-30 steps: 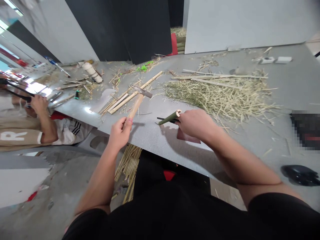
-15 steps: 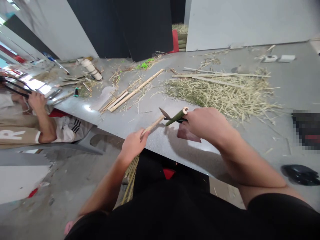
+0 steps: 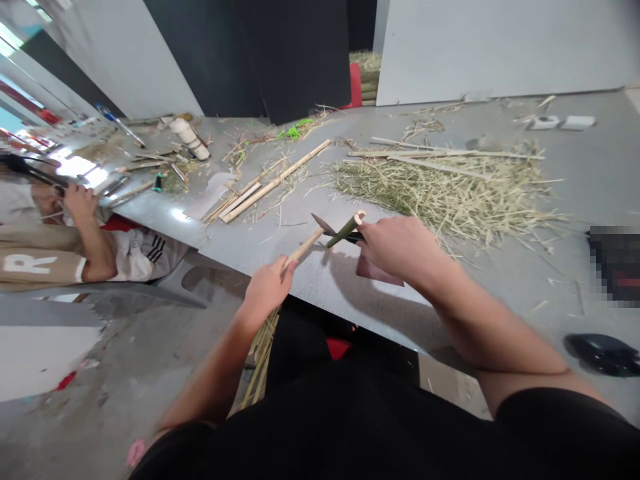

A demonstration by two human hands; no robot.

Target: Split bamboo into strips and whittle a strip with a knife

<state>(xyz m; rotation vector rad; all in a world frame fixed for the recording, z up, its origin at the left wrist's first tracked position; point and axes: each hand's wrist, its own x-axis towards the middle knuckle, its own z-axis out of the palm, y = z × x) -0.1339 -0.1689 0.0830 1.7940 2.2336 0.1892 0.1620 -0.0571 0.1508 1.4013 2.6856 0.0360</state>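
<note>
While the left hand (image 3: pixel 270 290) is closed round a wooden-handled hammer (image 3: pixel 305 245), the right hand (image 3: pixel 393 247) is fisted on a dark tool (image 3: pixel 356 237) that crosses a split green bamboo piece (image 3: pixel 342 232) near frame centre. Can't tell if those fingers also pinch the bamboo. Its long axis runs lower left to upper right, pale cut end up by the right knuckles, so right hand is nearer; left sits lower left, a hammer's length off. Hammer head lies just left of bamboo and tool; contact unclear. Shavings pile (image 3: pixel 475 190) sits upper right on grey table (image 3: pixel 505 287).
</note>
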